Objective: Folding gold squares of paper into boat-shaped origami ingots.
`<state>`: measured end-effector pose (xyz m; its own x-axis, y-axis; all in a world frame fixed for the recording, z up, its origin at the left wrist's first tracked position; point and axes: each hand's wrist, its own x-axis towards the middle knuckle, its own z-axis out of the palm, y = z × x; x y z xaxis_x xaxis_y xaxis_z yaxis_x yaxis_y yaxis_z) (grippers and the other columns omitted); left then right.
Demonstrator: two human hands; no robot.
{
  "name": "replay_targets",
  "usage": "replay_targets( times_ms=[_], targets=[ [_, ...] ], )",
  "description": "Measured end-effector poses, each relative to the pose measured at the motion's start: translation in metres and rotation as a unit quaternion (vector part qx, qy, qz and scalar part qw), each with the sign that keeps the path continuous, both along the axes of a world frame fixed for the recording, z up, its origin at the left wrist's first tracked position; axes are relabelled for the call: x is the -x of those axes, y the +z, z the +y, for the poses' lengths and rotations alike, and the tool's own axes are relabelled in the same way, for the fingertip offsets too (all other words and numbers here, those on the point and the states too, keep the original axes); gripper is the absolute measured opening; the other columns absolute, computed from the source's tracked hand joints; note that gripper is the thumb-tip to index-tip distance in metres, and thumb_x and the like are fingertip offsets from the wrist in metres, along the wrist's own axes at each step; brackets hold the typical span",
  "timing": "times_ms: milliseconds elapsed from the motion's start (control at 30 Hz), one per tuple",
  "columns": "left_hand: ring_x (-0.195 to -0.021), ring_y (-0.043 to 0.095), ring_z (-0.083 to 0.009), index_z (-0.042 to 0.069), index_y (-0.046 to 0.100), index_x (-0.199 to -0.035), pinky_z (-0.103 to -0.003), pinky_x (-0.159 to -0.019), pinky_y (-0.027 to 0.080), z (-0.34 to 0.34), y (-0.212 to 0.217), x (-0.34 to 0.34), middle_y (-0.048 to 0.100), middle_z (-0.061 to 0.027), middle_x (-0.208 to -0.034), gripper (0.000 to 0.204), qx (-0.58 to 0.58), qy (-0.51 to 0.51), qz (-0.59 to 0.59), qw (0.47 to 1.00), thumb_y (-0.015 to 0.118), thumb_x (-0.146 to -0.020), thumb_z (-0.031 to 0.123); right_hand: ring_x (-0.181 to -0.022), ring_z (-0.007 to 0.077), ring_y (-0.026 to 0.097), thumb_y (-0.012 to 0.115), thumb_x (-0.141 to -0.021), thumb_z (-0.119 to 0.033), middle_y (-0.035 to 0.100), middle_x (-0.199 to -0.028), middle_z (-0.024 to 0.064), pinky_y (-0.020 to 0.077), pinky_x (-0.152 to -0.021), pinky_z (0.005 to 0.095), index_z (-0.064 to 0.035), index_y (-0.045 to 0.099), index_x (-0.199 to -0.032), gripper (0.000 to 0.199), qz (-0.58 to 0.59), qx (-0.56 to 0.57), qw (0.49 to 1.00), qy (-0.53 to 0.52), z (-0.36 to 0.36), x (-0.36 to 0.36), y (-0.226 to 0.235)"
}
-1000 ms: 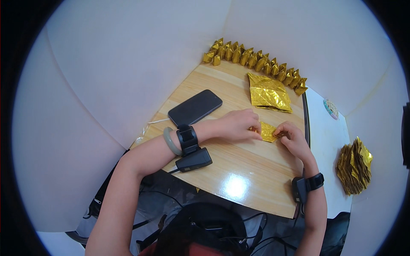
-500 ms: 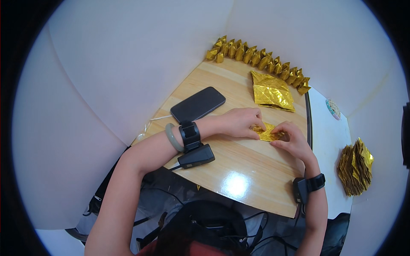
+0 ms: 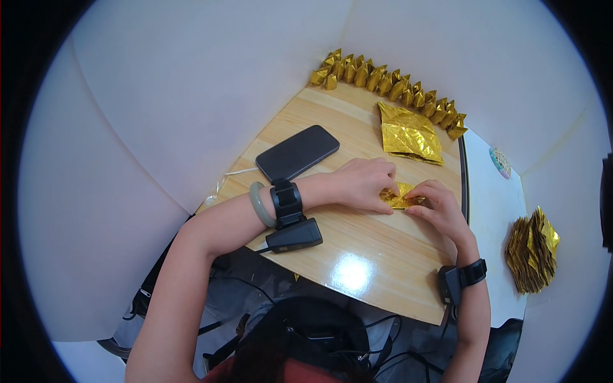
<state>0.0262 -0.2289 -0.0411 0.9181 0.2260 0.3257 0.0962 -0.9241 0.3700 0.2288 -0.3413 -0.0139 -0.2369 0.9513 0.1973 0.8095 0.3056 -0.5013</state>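
A small folded piece of gold foil paper (image 3: pixel 401 196) lies on the wooden table between my two hands. My left hand (image 3: pixel 366 183) grips its left end, the fingers bent down over it. At its right end my right hand (image 3: pixel 438 207) pinches the paper between thumb and fingers. Parts of the paper are hidden under the fingertips. Just beyond lies a flat stack of creased gold foil sheets (image 3: pixel 410 134). Rows of folded gold paper ingots (image 3: pixel 385 83) stand along the table's far edge.
A black phone (image 3: pixel 298 153) with a white cable lies left of my hands. A fanned pile of gold paper (image 3: pixel 532 252) rests on the white surface at right, with a small patterned oval object (image 3: pixel 500 163) farther back. White walls enclose the wooden table (image 3: pixel 383 255).
My fingers have shifted slightly on the gold paper, both hands still holding it. The whole view has moved a little; other things lie as before.
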Motion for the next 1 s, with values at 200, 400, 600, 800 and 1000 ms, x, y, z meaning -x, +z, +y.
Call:
replay_targets(
  times_ms=[200, 400, 600, 800, 1000],
  targets=[
    [-0.093, 0.054, -0.0236, 0.011, 0.069, -0.092, -0.035, -0.075, 0.047, -0.004, -0.001, 0.0, 0.055, -0.006, -0.091, 0.031, -0.045, 0.01, -0.039, 0.998, 0.071, -0.07, 0.033, -0.088, 0.0219, 0.057, 0.075, -0.071, -0.014, 0.061, -0.091, 0.008, 0.0471, -0.077, 0.0316, -0.0043, 0.065, -0.093, 0.026, -0.005, 0.007, 1.0, 0.001, -0.001, -0.001, 0.004],
    [-0.088, 0.056, -0.0243, 0.008, 0.064, -0.084, -0.036, -0.071, 0.048, -0.004, -0.002, -0.002, 0.056, -0.0063, -0.087, 0.027, -0.077, 0.012, -0.058, 0.995, 0.069, -0.068, 0.03, -0.085, 0.0228, 0.058, 0.071, -0.071, -0.009, 0.061, -0.089, 0.0091, 0.0484, -0.076, 0.0321, -0.0029, 0.063, -0.091, 0.022, 0.003, 0.018, 1.0, -0.013, -0.003, -0.004, 0.005],
    [-0.087, 0.055, -0.0247, 0.007, 0.061, -0.082, -0.037, -0.069, 0.048, -0.004, -0.003, -0.002, 0.056, -0.0072, -0.086, 0.028, -0.079, 0.024, -0.045, 0.996, 0.068, -0.068, 0.03, -0.084, 0.0226, 0.06, 0.066, -0.074, -0.009, 0.061, -0.089, 0.0096, 0.0493, -0.076, 0.0312, -0.0022, 0.063, -0.091, 0.018, -0.006, 0.018, 0.999, -0.03, -0.002, -0.006, 0.003],
    [-0.086, 0.056, -0.0242, 0.007, 0.063, -0.081, -0.037, -0.069, 0.048, -0.003, -0.002, -0.002, 0.056, -0.0074, -0.082, 0.021, -0.072, 0.04, -0.041, 0.996, 0.064, -0.072, 0.026, -0.078, 0.02, 0.058, 0.065, -0.078, -0.007, 0.061, -0.087, 0.0083, 0.0475, -0.07, 0.0293, -0.0016, 0.063, -0.091, 0.014, -0.016, 0.01, 0.999, -0.047, 0.0, -0.01, -0.001],
    [-0.075, 0.062, -0.0271, 0.004, 0.069, -0.086, -0.038, -0.069, 0.049, 0.003, -0.002, -0.006, 0.066, -0.0118, -0.078, 0.026, 0.143, 0.098, -0.012, 0.985, 0.06, -0.077, 0.026, -0.07, 0.0128, 0.052, 0.061, -0.086, -0.012, 0.06, -0.08, 0.0045, 0.0428, -0.063, 0.0262, -0.0006, 0.061, -0.089, 0.012, 0.028, 0.021, 0.996, -0.088, 0.003, -0.014, -0.009]
  ],
)
